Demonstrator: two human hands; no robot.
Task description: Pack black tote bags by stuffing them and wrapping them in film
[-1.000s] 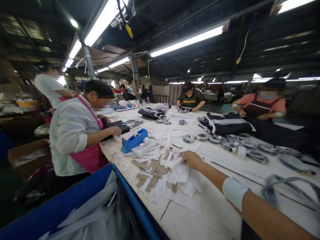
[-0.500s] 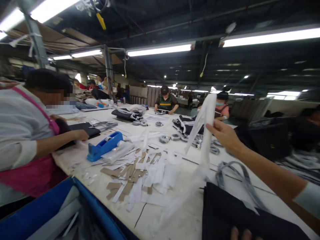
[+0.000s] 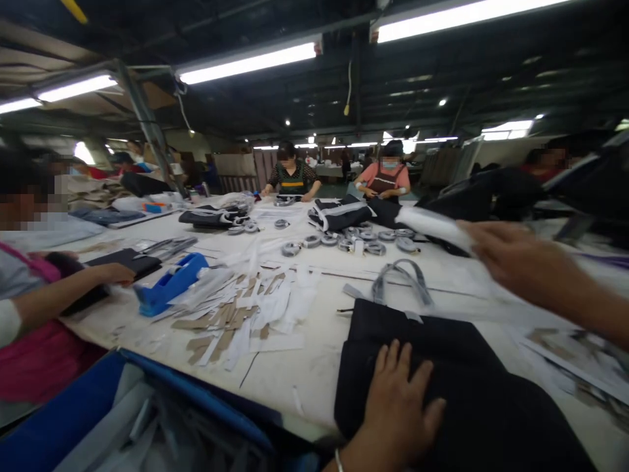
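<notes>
A black fabric bag (image 3: 472,373) with grey handles (image 3: 407,275) lies flat on the table in front of me. My left hand (image 3: 398,400) rests palm down on the bag, fingers spread. Raised to the right, my right hand (image 3: 525,262) is closed on one end of a white strip of thin film (image 3: 432,224). Motion blurs this hand and the strip, and the strip points left over the table. Whether it is plastic or paper I cannot tell.
Paper and brown card scraps (image 3: 240,314) lie beside a blue tape dispenser (image 3: 171,285). Several coiled grey straps (image 3: 339,241) and black bags (image 3: 339,213) are farther back. A blue bin (image 3: 196,400) stands at the table edge. A co-worker's arm (image 3: 63,292) is at left.
My view has turned right. The white strip, hanging upright before, now stretches sideways as my right hand swings right. My left hand has come fully into view on the bag.
</notes>
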